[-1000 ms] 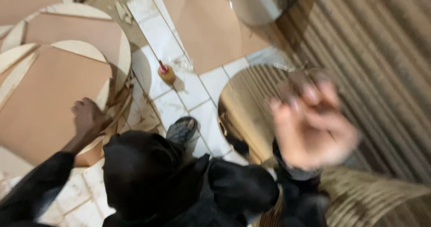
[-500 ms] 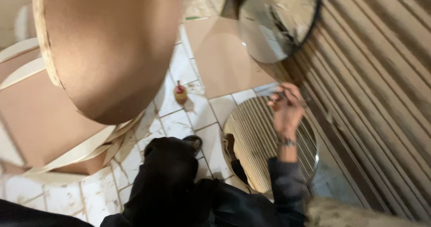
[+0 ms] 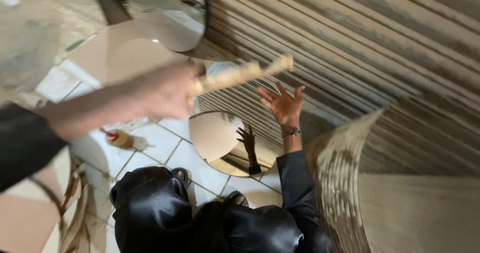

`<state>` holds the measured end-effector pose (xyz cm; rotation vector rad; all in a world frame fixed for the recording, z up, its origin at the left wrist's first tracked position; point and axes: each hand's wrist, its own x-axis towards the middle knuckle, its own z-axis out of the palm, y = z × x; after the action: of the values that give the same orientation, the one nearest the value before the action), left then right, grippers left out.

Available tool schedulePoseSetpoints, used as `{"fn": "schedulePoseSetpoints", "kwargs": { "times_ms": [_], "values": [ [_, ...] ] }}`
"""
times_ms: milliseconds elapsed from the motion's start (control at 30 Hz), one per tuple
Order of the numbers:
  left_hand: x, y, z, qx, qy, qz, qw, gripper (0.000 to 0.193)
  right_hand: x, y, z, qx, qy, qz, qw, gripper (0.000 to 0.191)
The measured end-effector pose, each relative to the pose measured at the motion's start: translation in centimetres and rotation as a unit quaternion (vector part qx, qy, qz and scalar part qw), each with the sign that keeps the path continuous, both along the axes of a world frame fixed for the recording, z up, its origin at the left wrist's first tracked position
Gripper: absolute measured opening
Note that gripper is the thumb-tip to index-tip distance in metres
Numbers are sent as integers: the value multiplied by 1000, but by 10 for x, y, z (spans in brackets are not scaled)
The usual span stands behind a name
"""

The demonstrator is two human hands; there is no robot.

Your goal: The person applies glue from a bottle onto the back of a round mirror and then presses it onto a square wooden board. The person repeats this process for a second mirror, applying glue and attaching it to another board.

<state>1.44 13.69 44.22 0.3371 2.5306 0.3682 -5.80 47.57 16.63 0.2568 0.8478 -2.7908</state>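
Head view showed a corrugated shutter (image 3: 350,43) on the right, with a round mirror (image 3: 215,133) at its foot. The left hand (image 3: 165,90) gripped a pale wooden strip (image 3: 240,75) above the mirror. The right hand (image 3: 282,105) hovered beside it, fingers spread. The work seemed mid-handling, and any next move called for a steady grip.

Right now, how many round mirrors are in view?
2: one mirror on the floor under the open right hand, one mirror at top, leaning on the shutter. Others may be hidden.

Dim, warm indoor light — the left hand (image 3: 165,90) and its stick (image 3: 240,75) smear with motion blur. The round mirror (image 3: 225,143) catches soft glare; edges blur.
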Motion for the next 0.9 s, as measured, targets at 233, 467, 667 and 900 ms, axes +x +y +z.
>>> {"fn": "schedulePoseSetpoints", "kwargs": {
  "times_ms": [233, 467, 667, 900],
  "values": [
    [-13, 47, -111, 35, 80, -263, 961, 59, 75, 51, -55, 96, -7, -67, 993, 54],
    [5, 57, -236, 28, 169, -405, 898, 48, 97, 70, -118, 115, -26, -210, 970, 42],
    [61, 83, -373, 33, 279, -506, 815, 58, 130, 56, -156, 226, -168, -182, 942, 42],
    [93, 77, -477, 121, 204, -468, 851, 66, 154, 33, -175, 670, -125, -126, 721, 64]
  ]
}}
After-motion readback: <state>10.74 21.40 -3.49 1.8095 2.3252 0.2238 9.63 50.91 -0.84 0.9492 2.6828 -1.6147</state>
